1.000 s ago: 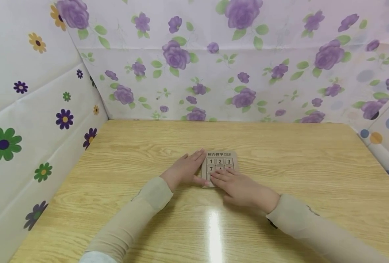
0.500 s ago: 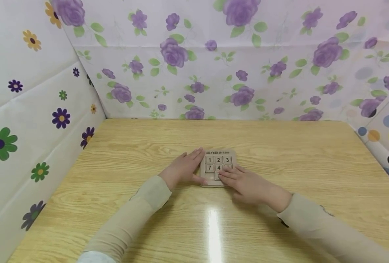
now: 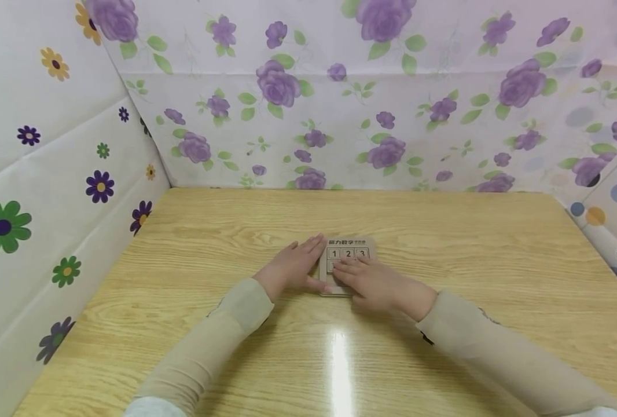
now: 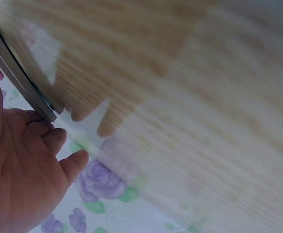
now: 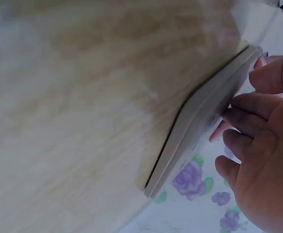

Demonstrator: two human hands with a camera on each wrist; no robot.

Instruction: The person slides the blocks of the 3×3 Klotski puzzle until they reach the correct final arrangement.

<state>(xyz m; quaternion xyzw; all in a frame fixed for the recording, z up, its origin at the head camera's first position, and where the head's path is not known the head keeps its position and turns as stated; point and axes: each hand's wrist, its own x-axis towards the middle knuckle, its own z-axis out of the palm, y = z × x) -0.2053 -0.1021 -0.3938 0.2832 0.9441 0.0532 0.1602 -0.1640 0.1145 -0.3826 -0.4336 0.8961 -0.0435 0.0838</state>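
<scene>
A flat, light-coloured sliding number puzzle (image 3: 347, 242) lies on the table, with tiles 1, 2 and 3 showing in its top row. My left hand (image 3: 290, 271) holds the puzzle's left side, thumb at the lower corner and fingers along the upper left edge. The fingers of my right hand (image 3: 384, 285) reach over the lower rows and touch the tiles, covering most of them. In the left wrist view, the puzzle's edge (image 4: 22, 73) meets my left fingertips. The right wrist view shows my right hand (image 5: 270, 145) with extended fingers against the puzzle's face (image 5: 212, 114).
The wood-grain table (image 3: 225, 223) is glossy and reflects light near its front. Behind it hangs a white cloth (image 3: 334, 116) with purple roses. Flowered cloth (image 3: 43, 191) borders the left side, and dotted cloth (image 3: 608, 231) borders the right.
My right hand slid right and uncovered the 7 and 4 tiles, then came back left and up over the middle row. My left hand stays at the puzzle's left side.
</scene>
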